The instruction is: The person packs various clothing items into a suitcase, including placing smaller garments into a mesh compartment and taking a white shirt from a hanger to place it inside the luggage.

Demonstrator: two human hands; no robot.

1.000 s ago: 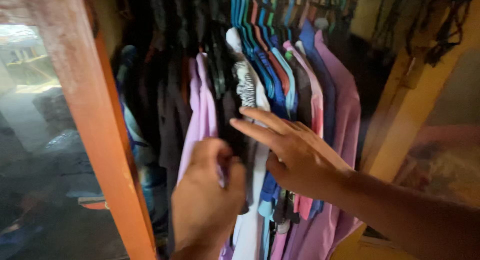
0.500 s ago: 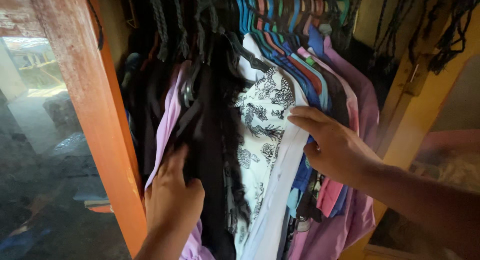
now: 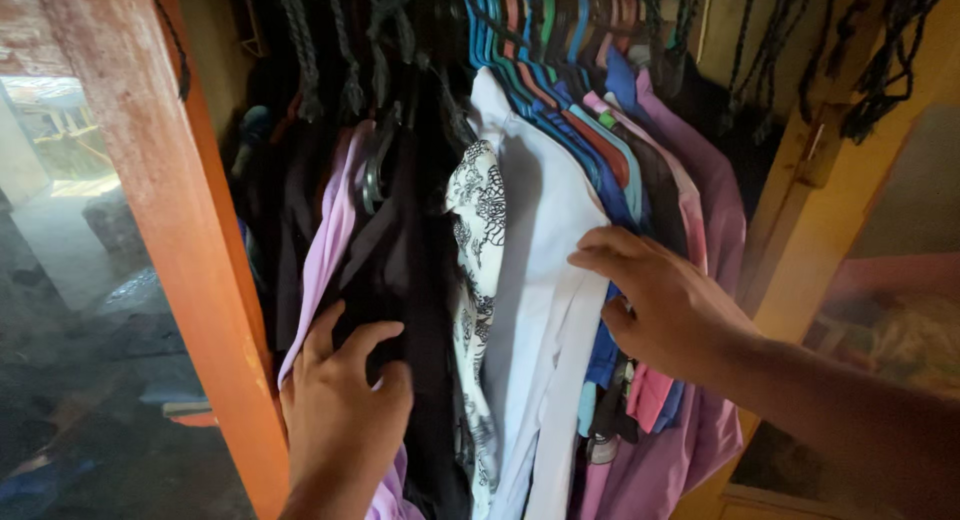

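Wooden wardrobe, dim inside
I see an orange door frame [image 3: 170,230], yellow side panel [image 3: 800,180], daylight left.

The rail carrying the hangers [image 3: 560,25] is out of view above the top edge. The left hand [image 3: 345,420] is cut off at the wrist by the bottom edge; its fingertips are buried in the black garment [image 3: 415,280]. The right hand [image 3: 665,305] hides the shirt fronts behind it. Hems of the white shirt [image 3: 540,280] and the lilac shirt [image 3: 330,240] run off the bottom edge. Garments left of the black garment are too dark to identify. The orange wooden post [image 3: 170,230] screens the wardrobe's left side.
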